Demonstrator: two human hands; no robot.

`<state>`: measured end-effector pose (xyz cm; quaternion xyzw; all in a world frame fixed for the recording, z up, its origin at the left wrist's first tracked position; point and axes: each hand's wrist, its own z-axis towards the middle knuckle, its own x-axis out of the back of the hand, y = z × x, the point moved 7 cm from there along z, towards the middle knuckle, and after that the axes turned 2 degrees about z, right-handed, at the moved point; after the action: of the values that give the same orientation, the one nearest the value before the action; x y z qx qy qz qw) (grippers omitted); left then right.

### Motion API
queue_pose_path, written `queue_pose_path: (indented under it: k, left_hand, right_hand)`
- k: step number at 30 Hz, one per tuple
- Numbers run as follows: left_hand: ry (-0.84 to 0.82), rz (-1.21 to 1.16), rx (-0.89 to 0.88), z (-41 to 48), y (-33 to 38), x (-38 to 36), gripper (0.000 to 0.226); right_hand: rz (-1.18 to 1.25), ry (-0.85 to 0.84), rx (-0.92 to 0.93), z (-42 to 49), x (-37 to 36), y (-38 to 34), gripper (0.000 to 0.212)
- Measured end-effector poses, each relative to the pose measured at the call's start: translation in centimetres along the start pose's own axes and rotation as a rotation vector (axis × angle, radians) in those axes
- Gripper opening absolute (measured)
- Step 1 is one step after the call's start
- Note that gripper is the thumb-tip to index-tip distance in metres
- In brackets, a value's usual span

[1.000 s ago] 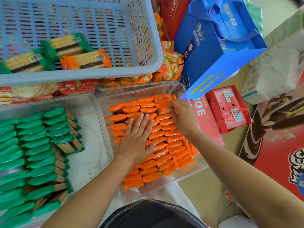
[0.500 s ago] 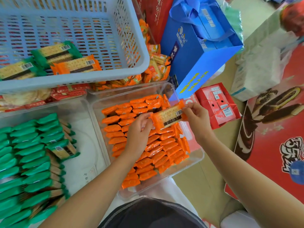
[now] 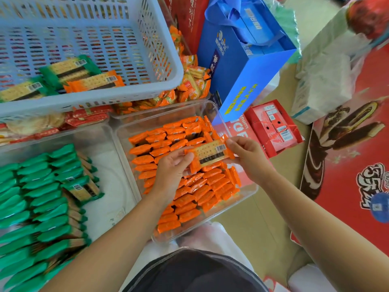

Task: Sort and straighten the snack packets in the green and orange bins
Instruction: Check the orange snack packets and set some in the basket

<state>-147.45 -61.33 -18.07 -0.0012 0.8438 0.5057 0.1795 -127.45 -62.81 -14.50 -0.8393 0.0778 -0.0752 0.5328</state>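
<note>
A clear bin point(image 3: 248, 192) in front of me holds rows of orange snack packets point(image 3: 189, 199) standing on edge. Above them both hands hold one orange packet point(image 3: 210, 153) flat, barcode side up. My left hand point(image 3: 172, 171) grips its left end and my right hand point(image 3: 246, 157) pinches its right end. To the left, another clear bin point(image 3: 117, 171) holds rows of green packets point(image 3: 37, 203), with one green packet point(image 3: 83, 189) lying askew on top.
A blue slotted basket point(image 3: 147, 95) at the back holds two green packets and one orange packet. Behind the bins lie more snack packs point(image 3: 189, 89). A blue gift bag point(image 3: 242, 66), red boxes point(image 3: 273, 127) and a red carton point(image 3: 357, 165) crowd the right.
A second ago both hands pressed on the orange rows. My right hand then lifted one packet out, and both hands now hold it above the bin.
</note>
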Motion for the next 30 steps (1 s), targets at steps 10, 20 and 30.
queue_pose_path:
  k: [10, 20, 30]
  left_hand:
    - [-0.145, 0.027, 0.013, -0.3, -0.1, 0.2, 0.031]
    - [-0.145, 0.459, -0.201, -0.6, 0.8, 0.6, 0.066]
    - [-0.036, 0.579, -0.179, -0.5, 1.6, 1.1, 0.047]
  right_hand:
    - [0.225, -0.018, -0.022, -1.3, -0.3, 0.9, 0.031]
    - [0.111, -0.017, 0.014, -1.7, -0.6, 0.8, 0.049]
    - [-0.117, -0.089, 0.056, -1.9, -0.2, 0.4, 0.009]
